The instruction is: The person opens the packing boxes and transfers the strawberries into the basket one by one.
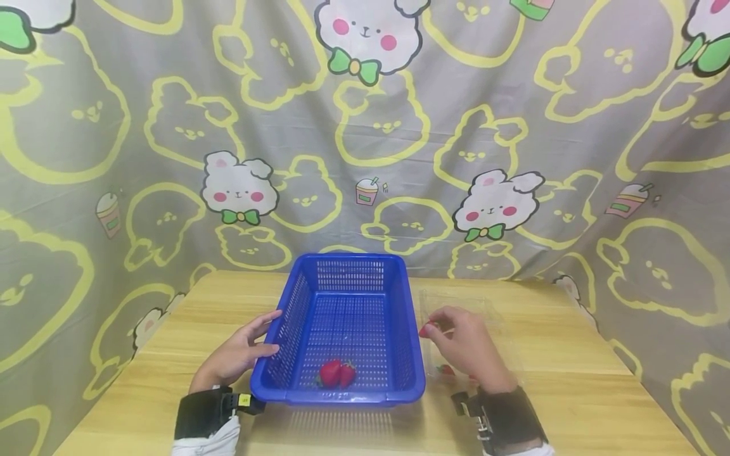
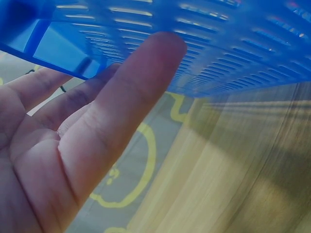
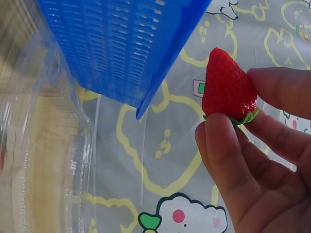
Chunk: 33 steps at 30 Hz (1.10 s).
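Note:
A blue plastic basket (image 1: 402,316) with slotted sides stands on the table. Two red strawberries (image 1: 329,373) lie together at its near end. My left hand (image 1: 242,351) is at the basket's left side, its thumb (image 2: 141,82) extended along the slotted wall and the other fingers up by the rim. To the right of the basket, my right hand (image 1: 464,345) pinches a strawberry (image 3: 226,87) between thumb and fingers, pointed end up in the right wrist view, green leaves by the fingertips. Beneath this hand sits a clear plastic container (image 3: 80,160), holding another strawberry (image 1: 446,369).
The light wooden table (image 1: 576,354) runs back to a grey curtain (image 1: 399,164) with yellow bear outlines and white rabbits. The curtain also hangs along both sides. Black bands with cameras are strapped round both wrists.

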Each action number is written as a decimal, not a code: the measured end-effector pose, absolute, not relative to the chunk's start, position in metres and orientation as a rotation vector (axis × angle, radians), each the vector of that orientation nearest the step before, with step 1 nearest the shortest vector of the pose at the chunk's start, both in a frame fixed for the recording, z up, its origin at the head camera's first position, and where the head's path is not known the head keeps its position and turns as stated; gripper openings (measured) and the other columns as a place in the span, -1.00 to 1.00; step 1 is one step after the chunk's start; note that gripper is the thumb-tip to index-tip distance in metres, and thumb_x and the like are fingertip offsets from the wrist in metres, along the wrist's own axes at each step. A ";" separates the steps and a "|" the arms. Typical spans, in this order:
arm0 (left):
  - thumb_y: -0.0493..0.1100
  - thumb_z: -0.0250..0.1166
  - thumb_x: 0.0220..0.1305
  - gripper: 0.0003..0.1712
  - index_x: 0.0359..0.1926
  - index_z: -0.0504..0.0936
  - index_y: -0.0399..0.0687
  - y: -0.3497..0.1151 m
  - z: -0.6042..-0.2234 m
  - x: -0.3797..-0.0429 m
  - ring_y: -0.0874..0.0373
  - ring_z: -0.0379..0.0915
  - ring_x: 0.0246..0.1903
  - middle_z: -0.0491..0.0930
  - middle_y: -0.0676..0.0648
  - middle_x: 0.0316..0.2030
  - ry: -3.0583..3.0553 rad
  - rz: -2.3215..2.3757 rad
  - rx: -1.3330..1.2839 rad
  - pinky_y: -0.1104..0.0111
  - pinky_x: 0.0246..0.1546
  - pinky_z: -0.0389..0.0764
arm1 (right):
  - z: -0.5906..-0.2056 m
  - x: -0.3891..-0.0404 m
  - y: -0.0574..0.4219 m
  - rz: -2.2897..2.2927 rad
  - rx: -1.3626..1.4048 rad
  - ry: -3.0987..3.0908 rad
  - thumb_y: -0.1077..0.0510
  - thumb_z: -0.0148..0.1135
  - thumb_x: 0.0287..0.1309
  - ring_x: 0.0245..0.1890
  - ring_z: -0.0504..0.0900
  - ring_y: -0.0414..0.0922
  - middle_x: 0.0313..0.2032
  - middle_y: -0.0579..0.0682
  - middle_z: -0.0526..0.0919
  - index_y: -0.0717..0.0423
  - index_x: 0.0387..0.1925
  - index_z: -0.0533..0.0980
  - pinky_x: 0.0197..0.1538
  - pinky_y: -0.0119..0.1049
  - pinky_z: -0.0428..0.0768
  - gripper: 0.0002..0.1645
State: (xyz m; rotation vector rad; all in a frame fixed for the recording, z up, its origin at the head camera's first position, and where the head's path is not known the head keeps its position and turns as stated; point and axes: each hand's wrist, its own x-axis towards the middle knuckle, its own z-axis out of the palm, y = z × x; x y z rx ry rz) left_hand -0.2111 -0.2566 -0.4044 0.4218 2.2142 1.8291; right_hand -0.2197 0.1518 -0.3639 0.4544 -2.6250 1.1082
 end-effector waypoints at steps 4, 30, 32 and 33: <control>-0.31 0.14 0.32 -0.18 0.44 -0.12 -0.26 -0.256 -0.405 -0.212 -0.48 0.23 0.16 -0.10 -0.59 0.36 2.208 1.831 0.426 -0.17 -0.03 0.55 | -0.365 -0.219 0.149 1.114 0.455 -2.622 0.21 0.29 0.10 -0.42 0.69 -0.14 -0.33 0.00 0.71 0.08 -0.30 0.60 -0.30 -0.15 0.72 -0.91; -0.32 0.13 0.32 -0.19 0.44 -0.12 -0.28 -0.257 -0.404 -0.212 -0.50 0.20 0.17 -0.11 -0.60 0.35 2.214 1.836 0.442 -0.19 -0.03 0.54 | -0.368 -0.218 0.138 1.110 0.568 -2.543 0.23 0.33 0.08 -0.40 0.66 -0.22 -0.39 -0.06 0.70 0.13 -0.31 0.60 -0.33 -0.32 0.71 -0.89; -0.31 0.14 0.32 -0.19 0.44 -0.10 -0.27 -0.256 -0.404 -0.211 -0.51 0.17 0.18 -0.11 -0.59 0.36 2.224 1.833 0.425 -0.21 -0.02 0.52 | -0.368 -0.218 0.136 1.112 0.556 -2.543 0.23 0.34 0.07 -0.39 0.66 -0.22 -0.38 -0.06 0.69 0.14 -0.30 0.61 -0.33 -0.34 0.71 -0.88; -0.30 0.15 0.32 -0.20 0.44 -0.09 -0.26 -0.256 -0.404 -0.210 -0.50 0.17 0.19 -0.11 -0.59 0.36 2.233 1.829 0.416 -0.21 -0.01 0.52 | -0.368 -0.218 0.135 1.114 0.549 -2.544 0.22 0.34 0.07 -0.39 0.67 -0.22 -0.38 -0.05 0.69 0.14 -0.29 0.61 -0.33 -0.34 0.72 -0.87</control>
